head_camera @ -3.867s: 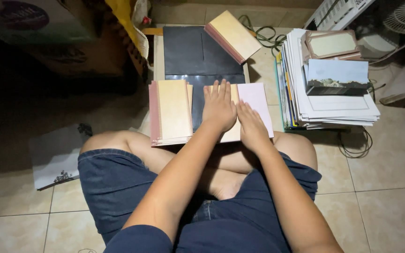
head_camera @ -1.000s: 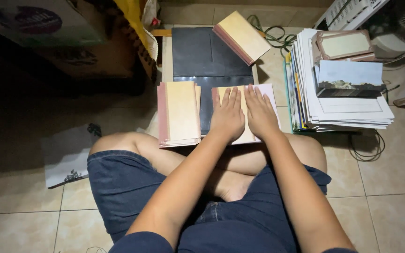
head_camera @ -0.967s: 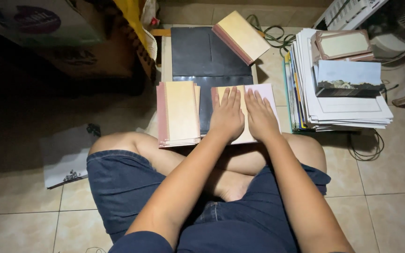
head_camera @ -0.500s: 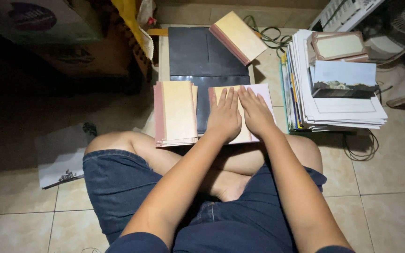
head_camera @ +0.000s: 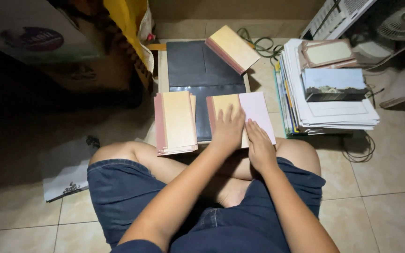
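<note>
I sit cross-legged on a tiled floor. My left hand (head_camera: 228, 130) lies flat on the yellow part of a folded card (head_camera: 258, 110) whose right half is pale pink. My right hand (head_camera: 260, 146) rests flat beside it on the card's lower edge, fingers together. Both hands press on the card and grip nothing. To the left lies a stack of yellow cards with reddish spines (head_camera: 175, 122). All of this rests on a low dark board (head_camera: 198, 65).
Another yellow stack (head_camera: 233, 48) sits tilted at the board's far right corner. A tall pile of papers and folders (head_camera: 326, 93) stands on the right, with cables and a fan (head_camera: 401, 23) behind. A cardboard box (head_camera: 38, 42) is at left, a loose sheet (head_camera: 64, 171) by my knee.
My hands slid a little toward me along the card, the right one down to its lower edge. The view shifted slightly.
</note>
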